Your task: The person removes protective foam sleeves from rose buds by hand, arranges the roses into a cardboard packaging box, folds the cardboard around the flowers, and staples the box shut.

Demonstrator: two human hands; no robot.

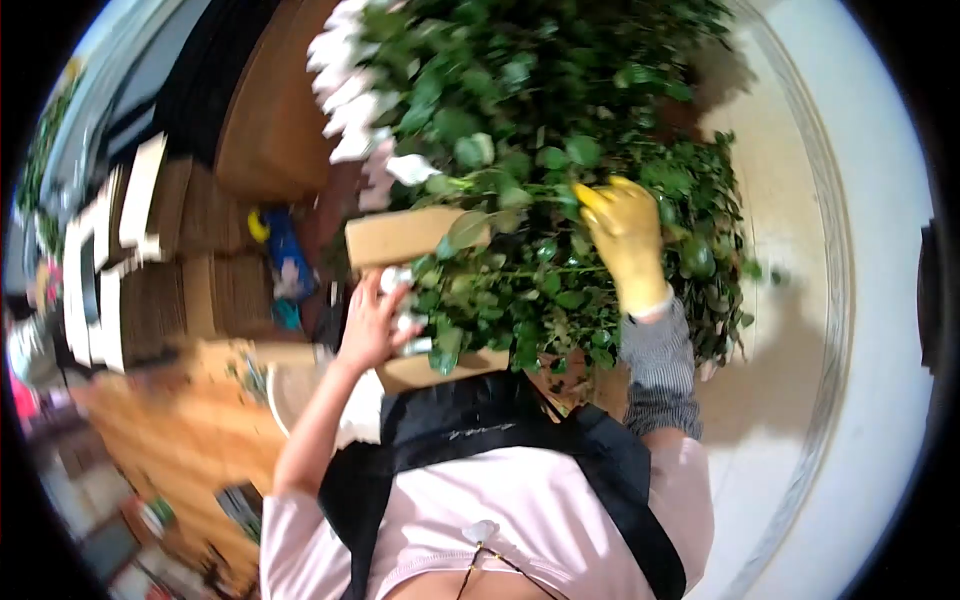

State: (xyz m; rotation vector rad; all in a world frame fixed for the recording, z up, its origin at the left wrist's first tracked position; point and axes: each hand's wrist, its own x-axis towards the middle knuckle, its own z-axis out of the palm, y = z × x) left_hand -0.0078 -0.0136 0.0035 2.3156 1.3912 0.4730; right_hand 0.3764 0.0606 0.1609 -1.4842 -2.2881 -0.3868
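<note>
My bare left hand (368,325) rests against white sleeved flower heads (395,281) at the left end of a leafy bundle; its fingers are stretched and apart. My right hand (625,232), in a yellow glove, is closed around a leafy green stem (545,190). That stem runs left toward a single white flower head (412,168), slightly blurred. Below it, more leafy stems (520,290) lie between two cardboard pieces, an upper one (395,236) and a lower one (425,372).
A big heap of leafy stems (540,80) with white heads (345,85) fills the top. Stacked flattened cardboard (160,300) stands left, near a blue item (288,255). A white bin (290,395) is beside my left forearm. A pale surface (770,330) extends right.
</note>
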